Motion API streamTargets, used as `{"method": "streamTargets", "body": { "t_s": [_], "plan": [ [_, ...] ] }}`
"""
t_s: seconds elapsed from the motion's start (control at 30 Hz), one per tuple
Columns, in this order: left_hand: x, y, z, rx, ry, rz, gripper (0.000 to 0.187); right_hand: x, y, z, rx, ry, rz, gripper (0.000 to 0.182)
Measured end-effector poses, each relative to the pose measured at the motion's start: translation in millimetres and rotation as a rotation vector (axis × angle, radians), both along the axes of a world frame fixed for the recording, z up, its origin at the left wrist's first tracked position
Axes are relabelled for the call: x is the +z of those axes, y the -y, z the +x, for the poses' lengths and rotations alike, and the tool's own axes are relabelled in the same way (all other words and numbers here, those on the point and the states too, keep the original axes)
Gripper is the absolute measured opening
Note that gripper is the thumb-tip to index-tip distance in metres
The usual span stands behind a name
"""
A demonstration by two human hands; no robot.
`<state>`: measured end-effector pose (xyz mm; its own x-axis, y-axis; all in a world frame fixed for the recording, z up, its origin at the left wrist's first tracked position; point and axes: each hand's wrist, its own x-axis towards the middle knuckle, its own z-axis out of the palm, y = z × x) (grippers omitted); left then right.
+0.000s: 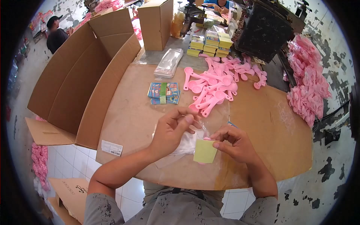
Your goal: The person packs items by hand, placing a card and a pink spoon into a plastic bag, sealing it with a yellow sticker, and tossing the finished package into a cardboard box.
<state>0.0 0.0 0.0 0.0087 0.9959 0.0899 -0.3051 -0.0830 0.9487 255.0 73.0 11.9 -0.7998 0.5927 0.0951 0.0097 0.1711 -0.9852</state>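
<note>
My right hand (235, 143) pinches a yellow-green card (205, 151) between thumb and fingers. Bits of pink show at the card's upper and lower edges, from a measuring spoon mostly hidden behind it. To the left, my left hand (174, 127) is raised with bent fingers, thumb tip close to the index finger. Clear film shows beside its fingertips, but whatever it pinches is too faint to make out. Clear plastic bags (186, 145) lie under and between the hands. Beyond them spreads a heap of pink measuring spoons (215, 88).
Blue printed cards (155, 91) in a green band and a stack of clear bags (169, 63) lie behind my left hand. Card stacks (210, 39) stand at the back. A big open carton (107, 88) borders the left, bagged pink goods (305, 86) the right. Other people work farther back.
</note>
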Motion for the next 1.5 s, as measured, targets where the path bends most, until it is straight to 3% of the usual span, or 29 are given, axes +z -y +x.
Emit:
{"method": "streamTargets", "body": {
  "t_s": [0.07, 0.17, 0.37, 0.57, 0.67, 0.77, 0.97, 1.07, 1.37, 1.5],
  "plan": [
    [-4, 3, 6, -0.058, -0.046, 0.149, 0.037, 5, 4, -2, -0.062, -0.004, -0.093, 0.022],
    [4, 6, 19, -0.121, -0.291, 0.051, 0.033, 5, -4, 4, -0.094, -0.088, -0.164, 0.019],
    [-7, 2, 16, -0.124, -0.199, -0.066, 0.026, -3, -5, 5, -0.158, -0.097, -0.162, 0.016],
    [6, 2, 11, -0.023, -0.523, 0.154, 0.020, -7, -12, 9, -0.169, -0.118, -0.195, 0.012],
    [-3, -3, 7, -0.019, -0.511, 0.301, 0.020, -13, -20, 11, -0.147, -0.144, -0.111, 0.012],
    [-2, -5, 6, -0.045, -0.499, 0.282, 0.020, -11, -20, 12, -0.156, -0.111, -0.088, 0.014],
    [-4, -4, 4, -0.106, -0.408, 0.178, 0.020, -5, -26, 16, -0.101, -0.093, -0.109, 0.016],
    [-12, -6, 6, -0.127, -0.230, 0.023, 0.023, -3, -21, 12, -0.156, -0.008, -0.008, 0.015],
    [-8, -9, 10, -0.151, -0.257, -0.059, 0.027, -14, -28, 13, -0.147, -0.014, 0.030, 0.016],
    [-11, -7, 11, -0.132, -0.256, -0.041, 0.027, -3, -21, 12, -0.166, -0.016, -0.119, 0.022]
  ]
}}
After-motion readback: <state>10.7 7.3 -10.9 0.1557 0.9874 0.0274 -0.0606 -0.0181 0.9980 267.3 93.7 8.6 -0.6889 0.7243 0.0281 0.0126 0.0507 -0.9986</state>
